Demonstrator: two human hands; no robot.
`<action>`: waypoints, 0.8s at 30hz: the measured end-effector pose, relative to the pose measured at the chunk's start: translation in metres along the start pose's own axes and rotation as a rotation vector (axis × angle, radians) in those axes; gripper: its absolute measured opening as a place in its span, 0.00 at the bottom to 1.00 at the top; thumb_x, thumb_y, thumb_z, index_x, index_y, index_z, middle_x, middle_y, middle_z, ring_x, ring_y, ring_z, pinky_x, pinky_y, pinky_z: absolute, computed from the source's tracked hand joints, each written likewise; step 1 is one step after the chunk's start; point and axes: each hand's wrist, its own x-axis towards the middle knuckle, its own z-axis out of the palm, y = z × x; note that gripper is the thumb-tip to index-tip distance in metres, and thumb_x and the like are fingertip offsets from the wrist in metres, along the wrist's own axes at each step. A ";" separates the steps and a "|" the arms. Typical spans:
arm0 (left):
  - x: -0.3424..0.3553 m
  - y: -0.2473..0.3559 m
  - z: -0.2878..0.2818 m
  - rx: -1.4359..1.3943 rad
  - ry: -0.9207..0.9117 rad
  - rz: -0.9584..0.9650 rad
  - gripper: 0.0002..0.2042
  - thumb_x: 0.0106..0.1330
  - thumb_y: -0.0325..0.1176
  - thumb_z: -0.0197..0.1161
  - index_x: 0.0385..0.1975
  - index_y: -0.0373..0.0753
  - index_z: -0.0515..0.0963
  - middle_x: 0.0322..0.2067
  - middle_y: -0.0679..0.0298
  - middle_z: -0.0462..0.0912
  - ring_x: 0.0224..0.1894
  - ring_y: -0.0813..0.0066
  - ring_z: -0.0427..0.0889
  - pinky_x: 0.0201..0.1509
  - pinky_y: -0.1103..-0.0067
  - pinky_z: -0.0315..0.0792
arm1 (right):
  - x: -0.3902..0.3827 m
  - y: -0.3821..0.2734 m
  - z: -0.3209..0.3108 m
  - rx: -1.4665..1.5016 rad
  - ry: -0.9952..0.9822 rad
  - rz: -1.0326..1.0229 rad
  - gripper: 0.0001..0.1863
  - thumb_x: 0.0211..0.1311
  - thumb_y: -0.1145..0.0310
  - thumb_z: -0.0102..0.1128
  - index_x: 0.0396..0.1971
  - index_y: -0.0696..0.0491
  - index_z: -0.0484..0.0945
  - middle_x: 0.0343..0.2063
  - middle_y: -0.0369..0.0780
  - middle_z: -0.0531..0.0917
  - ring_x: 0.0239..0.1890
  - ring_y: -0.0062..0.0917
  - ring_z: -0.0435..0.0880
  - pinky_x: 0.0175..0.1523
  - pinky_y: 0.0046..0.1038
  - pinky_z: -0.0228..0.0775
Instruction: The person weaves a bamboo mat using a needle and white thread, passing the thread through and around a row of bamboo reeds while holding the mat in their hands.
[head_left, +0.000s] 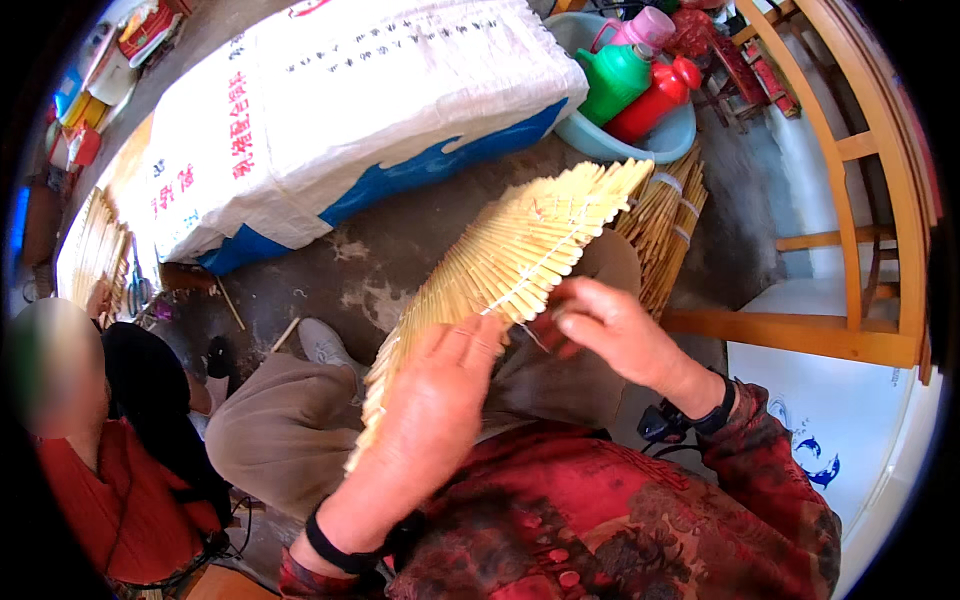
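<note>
A long curved strip of pale wooden slats [515,255], laced with thin cord along its edge, lies across my lap. My left hand [425,395] grips the lower part from above, fingers bent over the slats beside the lacing. My right hand [605,325] is by the strip's right edge, fingers curled near a dangling thin cord; what they hold is too small and hidden to make out. Behind the strip, a bundle of sticks [678,240] tied with white bands lies on the floor.
A large white-and-blue woven sack bale [340,100] lies ahead. A blue basin [660,150] holds plastic bottles. A wooden chair-like frame [855,250] stands right. At left another person [100,480] in red sits near more slats [95,245] and scissors [138,285].
</note>
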 end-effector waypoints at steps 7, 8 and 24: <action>0.000 -0.036 -0.064 0.139 0.009 0.112 0.17 0.51 0.18 0.52 0.42 0.35 0.76 0.40 0.54 0.81 0.40 0.55 0.78 0.46 0.68 0.71 | -0.013 -0.044 -0.006 -0.805 0.414 -0.942 0.11 0.57 0.77 0.58 0.41 0.57 0.78 0.37 0.43 0.79 0.40 0.34 0.78 0.46 0.29 0.69; -0.002 -0.037 -0.071 0.195 0.011 0.156 0.16 0.51 0.19 0.53 0.41 0.37 0.77 0.39 0.57 0.82 0.39 0.58 0.79 0.44 0.70 0.71 | -0.010 -0.051 -0.002 -0.892 0.406 -0.980 0.11 0.56 0.77 0.59 0.40 0.57 0.78 0.36 0.42 0.79 0.41 0.34 0.77 0.46 0.30 0.69; -0.074 -0.061 -0.104 0.423 0.108 0.160 0.11 0.51 0.23 0.55 0.36 0.40 0.76 0.36 0.63 0.81 0.39 0.66 0.79 0.53 0.66 0.65 | 0.023 -0.018 0.097 -1.277 -0.093 -0.940 0.14 0.52 0.70 0.56 0.40 0.54 0.73 0.31 0.41 0.78 0.37 0.35 0.78 0.41 0.34 0.70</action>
